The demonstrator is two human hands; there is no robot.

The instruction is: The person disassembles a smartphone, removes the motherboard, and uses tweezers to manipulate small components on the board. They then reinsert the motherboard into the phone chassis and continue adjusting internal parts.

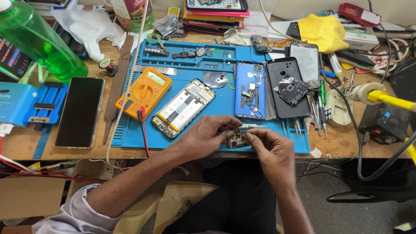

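My left hand (pixel 209 135) and my right hand (pixel 269 149) meet at the front edge of the blue work mat (pixel 216 106). Between their fingertips they hold a small dark phone circuit board (pixel 238 138). Thin metal tweezers (pixel 253 126) lie just above the board, by my right fingers. An opened phone (pixel 183 108) with its battery showing lies on the mat up and left of my left hand. A blue phone back cover (pixel 250 95) with small loose parts on it lies straight above my hands.
An orange multimeter (pixel 144 91) with red and black leads sits left on the mat. A black phone (pixel 80 112) lies on the wooden table beside a blue fixture (pixel 30 104). A green bottle (pixel 37 41) stands far left. Black back covers (pixel 288 89), screwdrivers and a soldering iron (pixel 359 92) crowd the right.
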